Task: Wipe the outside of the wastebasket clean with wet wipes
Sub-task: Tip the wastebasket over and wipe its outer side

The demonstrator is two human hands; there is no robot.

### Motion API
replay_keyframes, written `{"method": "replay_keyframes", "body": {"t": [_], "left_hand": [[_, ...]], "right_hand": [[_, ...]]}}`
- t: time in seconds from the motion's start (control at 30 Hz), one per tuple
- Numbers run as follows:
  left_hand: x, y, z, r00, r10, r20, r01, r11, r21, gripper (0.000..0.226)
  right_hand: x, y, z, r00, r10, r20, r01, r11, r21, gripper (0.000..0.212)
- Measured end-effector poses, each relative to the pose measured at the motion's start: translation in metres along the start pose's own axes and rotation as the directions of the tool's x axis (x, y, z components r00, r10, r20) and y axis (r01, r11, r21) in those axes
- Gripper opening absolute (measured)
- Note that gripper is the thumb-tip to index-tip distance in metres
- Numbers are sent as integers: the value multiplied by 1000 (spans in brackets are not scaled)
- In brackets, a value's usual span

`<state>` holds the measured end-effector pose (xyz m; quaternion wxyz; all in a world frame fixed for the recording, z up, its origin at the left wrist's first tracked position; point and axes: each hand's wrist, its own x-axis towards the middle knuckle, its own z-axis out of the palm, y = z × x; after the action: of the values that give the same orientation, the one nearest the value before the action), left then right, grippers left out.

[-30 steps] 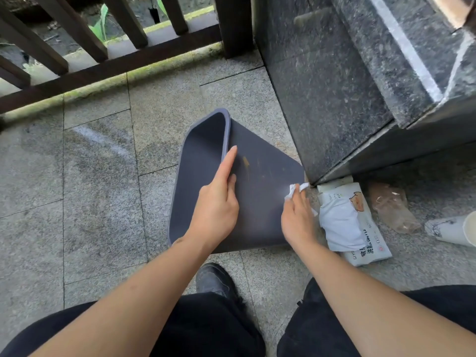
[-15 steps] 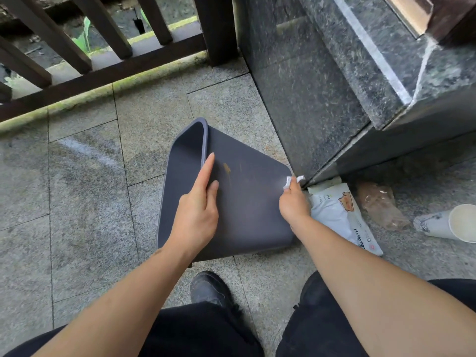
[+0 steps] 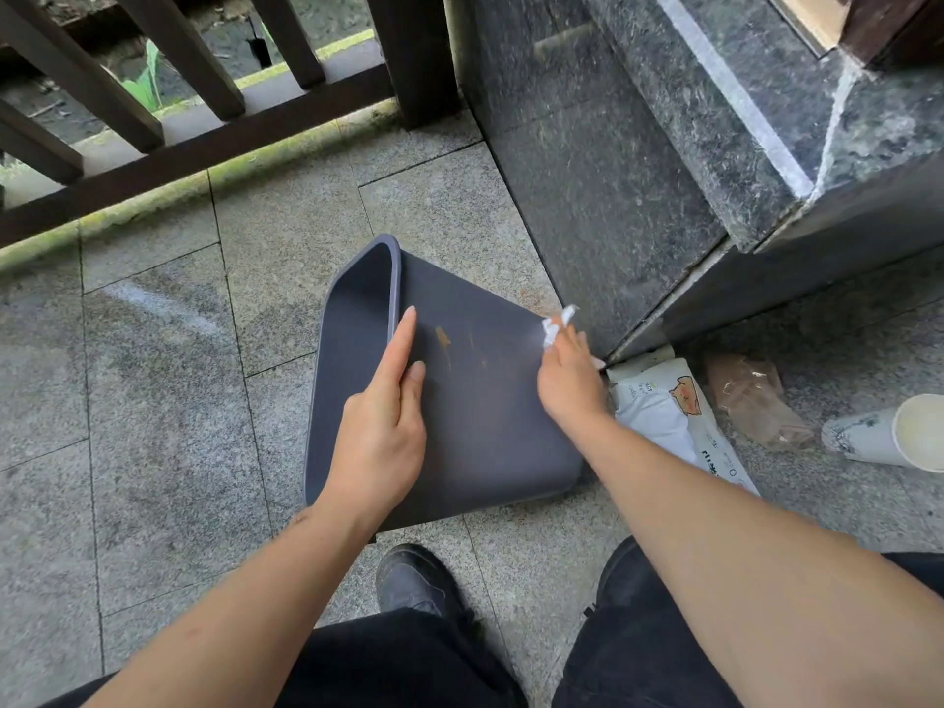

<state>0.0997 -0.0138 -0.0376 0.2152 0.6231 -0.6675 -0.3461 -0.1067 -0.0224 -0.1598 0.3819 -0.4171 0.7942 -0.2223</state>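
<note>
A dark grey wastebasket [image 3: 485, 401] lies on its side on the stone floor, its mouth facing left. Orange-brown smears mark its upper side near the rim and at the far edge. My left hand [image 3: 385, 426] rests flat on that side, fingers along the rim, steadying it. My right hand [image 3: 569, 380] is closed on a crumpled white wet wipe [image 3: 557, 324] and presses it at the basket's far right corner, by the base. A white pack of wet wipes [image 3: 669, 416] lies on the floor just right of my right wrist.
A dark granite block [image 3: 638, 171] stands right behind the basket. A crumpled clear wrapper [image 3: 756, 401] and a tipped paper cup [image 3: 894, 431] lie at the right. A dark wooden railing [image 3: 194, 145] runs along the far edge. My shoe [image 3: 414, 580] sits below the basket.
My right hand with the wipe has slid up along the basket's right edge toward its far corner. The view shifted slightly; my left hand has kept its hold at the rim.
</note>
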Motion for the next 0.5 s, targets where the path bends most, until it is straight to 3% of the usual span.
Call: {"method": "replay_keyframes", "body": {"t": [0.07,0.17,0.2,0.27,0.33,0.5], "left_hand": [[1,-1,1,1000,10,-9,-10,1000,30,50],[2,-3,1,1000,17,-11,-17,999,30,50],[2,-3,2,1000,19,-8,-19,1000,23,50],[0,0,6,1000,29,4,-30,999,20,50],[-1,4,10,999,33,25,-34,999,29,51],[0,10,8,1000,18,25,-18,1000,8,60]], "right_hand": [[3,-1,-4,999,44,16,-43,998,-53,49],[-26,-21,17,992,-108,-58,113,991,76,57],[-37,-23,24,992,-79,-94,93,985,144,58],[-52,-20,28,980,116,-161,-72,965,252,58],[-61,-14,27,945,281,-170,-230,936,266,57],[-103,-18,29,938,325,-119,-277,911,305,55]]}}
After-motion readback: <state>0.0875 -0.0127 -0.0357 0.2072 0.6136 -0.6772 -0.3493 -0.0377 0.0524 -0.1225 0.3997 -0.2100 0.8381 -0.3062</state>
